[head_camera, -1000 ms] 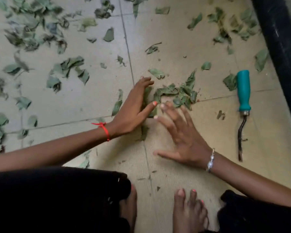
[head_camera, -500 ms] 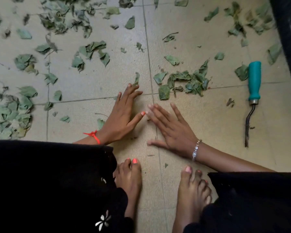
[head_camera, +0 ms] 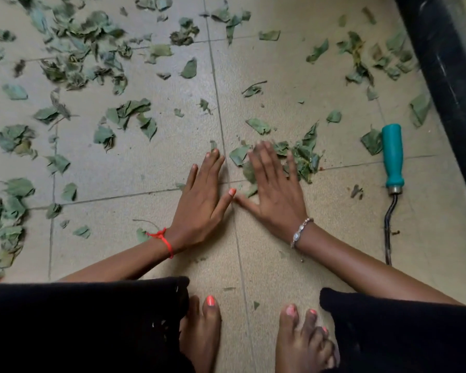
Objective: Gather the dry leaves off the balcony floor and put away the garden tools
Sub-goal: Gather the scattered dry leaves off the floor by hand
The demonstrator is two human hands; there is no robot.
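Dry green leaves lie scattered over the beige tiled floor (head_camera: 151, 168). A small pile of leaves (head_camera: 304, 156) sits just ahead of my hands. My right hand (head_camera: 273, 189) lies flat, fingers straight, its fingertips on the near edge of that pile. My left hand (head_camera: 203, 199) rests flat on the bare tile beside it, thumb tips almost meeting. A garden tool with a teal handle (head_camera: 392, 154) and a bent dark metal shaft (head_camera: 387, 224) lies on the floor to the right, apart from both hands.
Denser leaf heaps lie at the far left (head_camera: 3, 224) and upper left (head_camera: 84, 49). A dark wall or rail (head_camera: 447, 76) runs along the right edge. My bare feet (head_camera: 202, 335) and dark clothing fill the near side.
My hands drew back from the small pile toward my feet, then moved forward again; the right hand's fingers now lie on the pile. The view shifted as my head moved.
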